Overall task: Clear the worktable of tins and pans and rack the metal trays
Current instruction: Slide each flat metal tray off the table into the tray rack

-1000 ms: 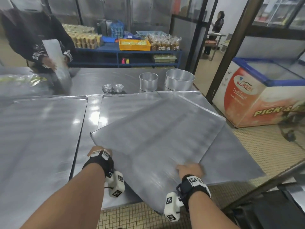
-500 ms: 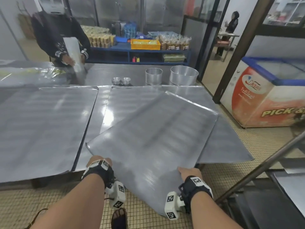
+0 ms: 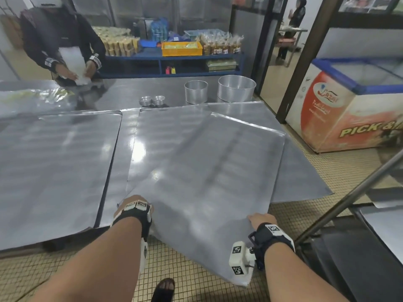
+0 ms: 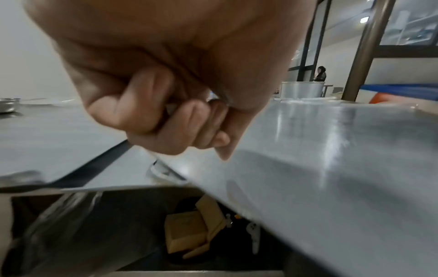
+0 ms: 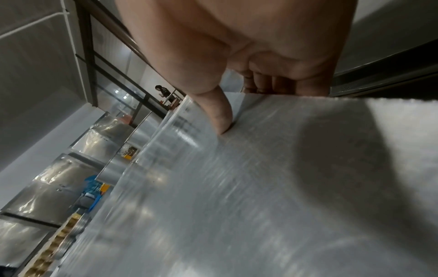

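Observation:
I hold a large flat metal tray (image 3: 207, 175), turned at an angle and sticking out past the worktable's near edge. My left hand (image 3: 130, 203) grips its left corner, thumb on top and fingers curled beneath (image 4: 166, 120). My right hand (image 3: 260, 219) grips the near right edge, thumb (image 5: 219, 116) pressed on the tray (image 5: 260, 187). Another tray (image 3: 174, 123) lies under it and a third tray (image 3: 54, 160) lies at the left. Two tall round tins (image 3: 195, 91) (image 3: 236, 88) and two stacks of small tins (image 3: 152, 100) stand at the table's back.
A person (image 3: 63, 40) works with white sheets across the table at the back left. A chest freezer (image 3: 353, 105) stands on the right. A slanted metal bar (image 3: 349, 197) and dark rack parts (image 3: 359, 258) are at my lower right. Blue shelves (image 3: 174, 59) with goods stand behind.
The tray has slid toward me and swung clockwise, its near corner now further past the table edge. Both hands keep their grips as I step back.

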Action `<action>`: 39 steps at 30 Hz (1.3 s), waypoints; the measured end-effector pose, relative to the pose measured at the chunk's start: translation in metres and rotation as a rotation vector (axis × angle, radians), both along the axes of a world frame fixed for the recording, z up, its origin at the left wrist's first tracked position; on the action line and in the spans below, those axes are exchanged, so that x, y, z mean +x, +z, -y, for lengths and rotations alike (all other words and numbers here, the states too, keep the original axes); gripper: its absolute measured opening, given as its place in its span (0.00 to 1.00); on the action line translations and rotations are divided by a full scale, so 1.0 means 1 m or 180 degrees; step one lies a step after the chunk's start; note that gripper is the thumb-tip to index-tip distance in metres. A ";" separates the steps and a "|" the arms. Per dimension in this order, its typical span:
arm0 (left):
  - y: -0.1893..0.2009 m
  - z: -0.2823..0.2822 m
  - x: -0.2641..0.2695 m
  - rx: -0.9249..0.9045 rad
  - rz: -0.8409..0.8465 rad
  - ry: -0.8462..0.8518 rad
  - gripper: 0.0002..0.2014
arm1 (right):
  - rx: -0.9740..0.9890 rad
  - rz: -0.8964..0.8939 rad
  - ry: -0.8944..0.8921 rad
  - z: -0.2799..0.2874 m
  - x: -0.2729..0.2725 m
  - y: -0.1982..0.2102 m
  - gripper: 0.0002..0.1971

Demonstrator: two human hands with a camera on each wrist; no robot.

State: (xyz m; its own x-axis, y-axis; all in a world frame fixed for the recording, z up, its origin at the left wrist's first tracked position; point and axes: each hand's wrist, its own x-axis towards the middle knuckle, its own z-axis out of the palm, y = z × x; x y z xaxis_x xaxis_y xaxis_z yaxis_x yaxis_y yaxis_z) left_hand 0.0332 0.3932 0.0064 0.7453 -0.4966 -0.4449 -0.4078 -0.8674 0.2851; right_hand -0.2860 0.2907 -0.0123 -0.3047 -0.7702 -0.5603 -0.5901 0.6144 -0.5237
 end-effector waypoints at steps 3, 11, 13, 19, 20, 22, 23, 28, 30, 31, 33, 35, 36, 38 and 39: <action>0.006 0.034 0.009 0.0311 -0.0116 -0.0486 0.14 | -0.0027 -0.0021 -0.0066 0.001 0.004 0.004 0.20; 0.007 0.103 0.027 0.0230 0.0070 -0.0389 0.15 | -0.0105 0.0086 -0.0803 0.001 0.013 0.000 0.20; -0.002 0.111 0.034 0.0321 0.0131 -0.0599 0.14 | -0.0121 0.0082 -0.0951 0.003 0.014 0.005 0.20; -0.028 0.134 0.053 0.0196 -0.0282 -0.0148 0.38 | 0.0064 0.0074 -0.1631 -0.006 0.027 0.011 0.17; -0.036 0.139 0.060 0.0164 -0.0407 -0.0103 0.41 | 0.0002 0.0212 -0.1965 -0.007 0.031 0.010 0.17; -0.051 0.149 0.072 0.0175 -0.0616 -0.0060 0.41 | -0.0077 0.0287 -0.2262 -0.009 0.036 0.006 0.21; -0.043 0.147 0.073 0.0159 -0.0700 -0.0054 0.40 | -0.0092 0.0274 -0.2301 -0.010 0.039 0.007 0.22; -0.016 0.135 0.079 -0.0115 -0.1104 0.0104 0.33 | -0.0263 0.0333 -0.2391 -0.015 0.044 0.010 0.18; -0.017 0.131 0.083 -0.0276 -0.1181 0.0271 0.37 | -0.0297 0.0369 -0.2368 -0.020 0.050 0.015 0.18; -0.018 0.129 0.085 -0.0352 -0.1172 0.0326 0.38 | -0.0314 0.0395 -0.2357 -0.023 0.051 0.017 0.18; -0.012 0.120 0.086 -0.0405 -0.1191 0.0435 0.37 | -0.0330 0.0471 -0.2350 -0.028 0.056 0.023 0.18; -0.005 0.111 0.089 -0.0462 -0.1262 0.0538 0.35 | -0.0318 0.0511 -0.2304 -0.033 0.061 0.030 0.17; -0.002 0.106 0.091 -0.0522 -0.1274 0.0570 0.35 | -0.0314 0.0531 -0.2267 -0.036 0.063 0.033 0.17; 0.001 0.092 0.096 -0.0640 -0.1321 0.0642 0.36 | -0.0269 0.0512 -0.2097 -0.040 0.066 0.036 0.18; 0.005 0.083 0.098 -0.0714 -0.1319 0.0679 0.37 | -0.0263 0.0489 -0.1986 -0.042 0.066 0.035 0.19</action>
